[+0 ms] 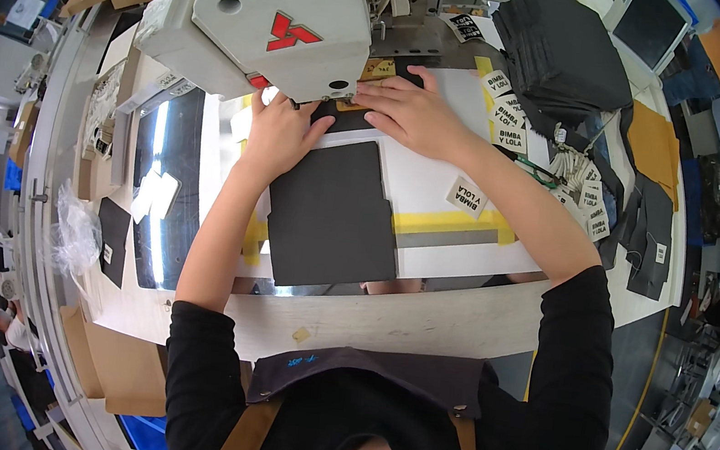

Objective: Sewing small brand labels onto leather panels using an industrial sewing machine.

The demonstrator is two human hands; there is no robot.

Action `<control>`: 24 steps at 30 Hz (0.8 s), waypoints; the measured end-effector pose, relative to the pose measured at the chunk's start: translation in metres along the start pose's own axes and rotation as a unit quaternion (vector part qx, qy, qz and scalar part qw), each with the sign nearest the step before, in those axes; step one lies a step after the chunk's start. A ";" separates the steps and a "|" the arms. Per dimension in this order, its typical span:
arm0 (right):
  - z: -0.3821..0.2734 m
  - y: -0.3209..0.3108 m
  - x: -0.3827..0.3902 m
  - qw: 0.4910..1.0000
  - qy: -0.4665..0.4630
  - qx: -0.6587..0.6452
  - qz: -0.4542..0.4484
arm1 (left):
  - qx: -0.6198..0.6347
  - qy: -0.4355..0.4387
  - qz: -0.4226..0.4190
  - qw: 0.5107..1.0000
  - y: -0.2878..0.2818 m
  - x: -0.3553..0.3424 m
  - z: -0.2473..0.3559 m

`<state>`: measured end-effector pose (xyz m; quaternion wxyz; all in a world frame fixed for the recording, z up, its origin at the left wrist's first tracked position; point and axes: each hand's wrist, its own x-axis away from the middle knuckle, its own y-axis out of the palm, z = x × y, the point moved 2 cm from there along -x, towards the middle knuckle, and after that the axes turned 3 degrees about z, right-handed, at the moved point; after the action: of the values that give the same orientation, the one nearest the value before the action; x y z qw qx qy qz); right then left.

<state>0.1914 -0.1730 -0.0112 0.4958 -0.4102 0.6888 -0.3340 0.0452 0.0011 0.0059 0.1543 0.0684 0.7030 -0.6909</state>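
A large white sewing machine head (261,13) with a red emblem stands over the work at the top. Below it lies a flat black panel (334,212) with stepped edges, on the white sheet under my arms. My left hand (284,133) rests at the panel's upper left, its fingers reaching under the machine head and its thumb spread apart. My right hand (414,115) lies palm down with fingers stretched toward the needle area, beside a tan piece (378,69) and dark material under the machine. The fingertips of both hands are partly hidden by the machine.
A small white label (467,196) lies right of the panel, near yellow tape (443,222). More labels (510,138), a green-handled tool (534,168) and a stack of black panels (563,56) sit at the right. A clear plastic bag (76,231) hangs at the left.
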 end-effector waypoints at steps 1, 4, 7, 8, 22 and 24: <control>0.000 -0.001 -0.002 1.000 0.007 -0.002 -0.015 | -0.001 0.003 0.006 1.000 0.001 -0.001 -0.001; 0.001 0.001 0.001 1.000 0.002 -0.007 -0.001 | 0.001 0.004 0.008 1.000 0.001 -0.003 -0.002; -0.003 0.002 0.001 1.000 -0.006 0.003 -0.001 | 0.002 0.004 0.005 1.000 -0.001 0.000 -0.004; -0.003 0.003 0.002 1.000 -0.009 0.003 -0.003 | 0.007 0.009 0.006 1.000 -0.001 0.000 -0.002; -0.005 -0.021 0.016 0.996 -0.070 0.036 -0.038 | 0.019 -0.001 -0.004 1.000 0.001 0.004 -0.002; -0.006 -0.020 0.015 0.996 -0.081 0.029 -0.034 | 0.017 -0.017 -0.027 0.999 0.001 0.007 -0.004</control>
<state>0.1875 -0.1954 0.0020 0.5503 -0.4446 0.6218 -0.3360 0.0386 0.0042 0.0033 0.1459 0.0403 0.6901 -0.7077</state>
